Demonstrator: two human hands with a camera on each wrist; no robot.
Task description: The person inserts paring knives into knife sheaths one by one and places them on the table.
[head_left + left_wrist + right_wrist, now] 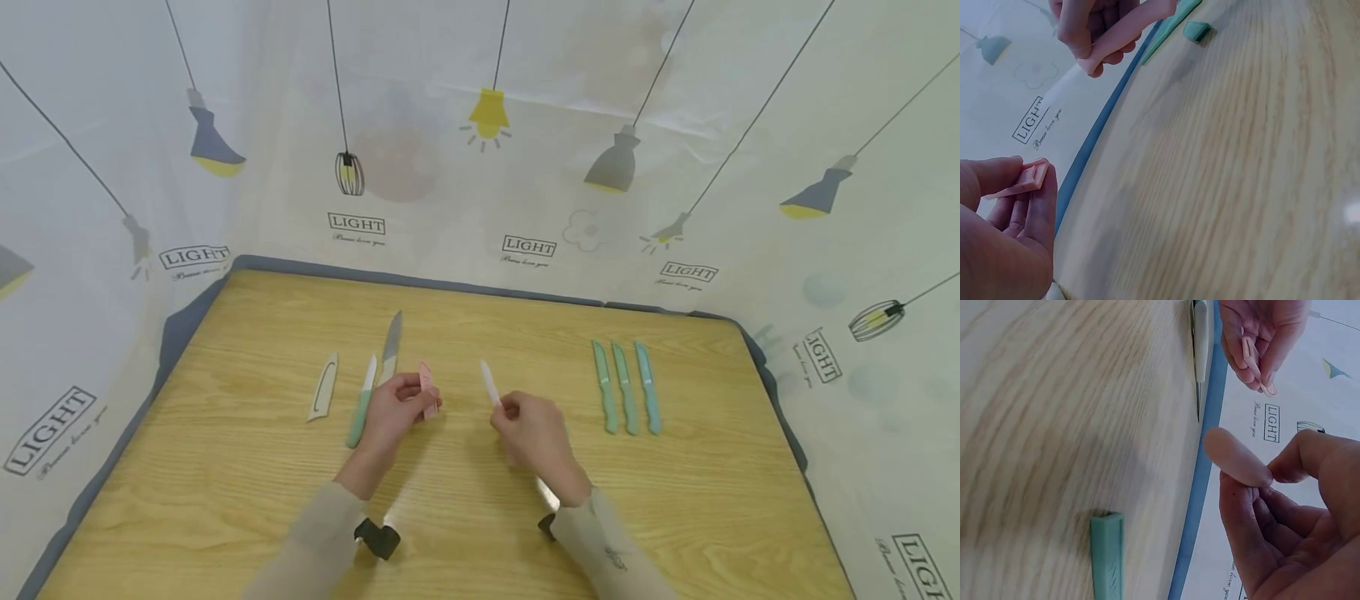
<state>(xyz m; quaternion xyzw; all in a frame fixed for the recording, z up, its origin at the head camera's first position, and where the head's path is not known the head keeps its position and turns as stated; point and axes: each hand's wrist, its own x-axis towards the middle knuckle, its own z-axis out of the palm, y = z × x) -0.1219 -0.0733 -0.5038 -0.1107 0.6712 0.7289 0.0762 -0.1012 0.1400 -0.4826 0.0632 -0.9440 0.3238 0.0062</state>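
Knife & cover apart: at a wood-grain tbl (247, 333), a person's L hand (396, 414) pinches a small pink cover (427, 385) btwn thumb & fingers, just R of & nearer than the tip of the big steel knife (392, 343). The R hand (536, 429), farther R of the big steel knife, grips a pink-handled knife (489, 383), its pale blade bare & pointing away from the person. Neither hand is spread wide; both hold narrow pinches, & the pink pair isn't joined.

Progress approx. half, judging by covers: three knives look sheathed, lying side by side well R of the big steel knife, i.e. two green knives (612, 387) & one blue knife (648, 387). Three have bare blades: the pink-handled one in hand, the big steel knife itself (handle partly hidden behind the L hand), & a green-handled knife (362, 417) just L of it w/ a white blade.

Loose covers not yet on a blade: the pink one in hand; a cream cover (323, 387), farther L of the big steel knife; & a green pc. (1107, 559), prob. a cover, seen in the R wrist view, well R of the big steel knife.
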